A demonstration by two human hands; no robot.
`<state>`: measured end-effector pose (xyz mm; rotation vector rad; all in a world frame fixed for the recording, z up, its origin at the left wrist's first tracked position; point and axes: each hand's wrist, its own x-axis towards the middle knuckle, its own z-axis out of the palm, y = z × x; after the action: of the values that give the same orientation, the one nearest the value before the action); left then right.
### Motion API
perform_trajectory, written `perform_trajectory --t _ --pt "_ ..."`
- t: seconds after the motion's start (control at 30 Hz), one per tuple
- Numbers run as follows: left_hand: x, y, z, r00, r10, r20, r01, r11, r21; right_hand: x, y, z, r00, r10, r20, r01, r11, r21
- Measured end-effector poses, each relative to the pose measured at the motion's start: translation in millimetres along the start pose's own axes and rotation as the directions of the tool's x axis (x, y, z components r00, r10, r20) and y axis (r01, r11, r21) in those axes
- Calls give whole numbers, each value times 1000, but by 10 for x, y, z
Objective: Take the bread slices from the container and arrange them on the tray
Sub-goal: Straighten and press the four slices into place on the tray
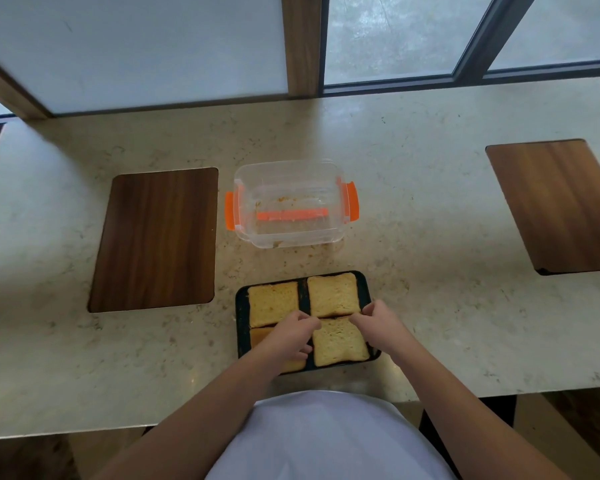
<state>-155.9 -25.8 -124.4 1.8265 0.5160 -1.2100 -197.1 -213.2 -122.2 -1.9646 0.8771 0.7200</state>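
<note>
A black tray (pixel 242 320) lies near the counter's front edge with several bread slices on it. Two slices fill the far row, one on the left (pixel 272 303) and one on the right (pixel 333 294). A third slice (pixel 340 342) lies at the near right. My left hand (pixel 290 336) and my right hand (pixel 378 320) pinch its two far corners. A fourth slice (pixel 258 336) at the near left is mostly hidden under my left hand. The clear container (pixel 288 204) with orange latches stands behind the tray and holds only crumbs.
Dark wooden boards are set in the pale stone counter at the left (pixel 156 239) and far right (pixel 561 206). Crumbs lie scattered between container and tray. Windows run along the back of the counter.
</note>
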Motion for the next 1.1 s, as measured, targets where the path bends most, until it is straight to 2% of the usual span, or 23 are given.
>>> perform_trajectory --t 0.2,0.67,1.1 --pt "9 168 16 998 65 -27 -65 998 -24 71 -132 -59 1000 -23 10 23 999 -38" --pt "-17 311 -42 1000 12 -17 -10 998 68 65 -238 89 998 -17 58 20 998 -57" --pt "85 323 27 999 15 41 -14 999 -30 89 -240 0 1000 -8 26 11 996 -93"
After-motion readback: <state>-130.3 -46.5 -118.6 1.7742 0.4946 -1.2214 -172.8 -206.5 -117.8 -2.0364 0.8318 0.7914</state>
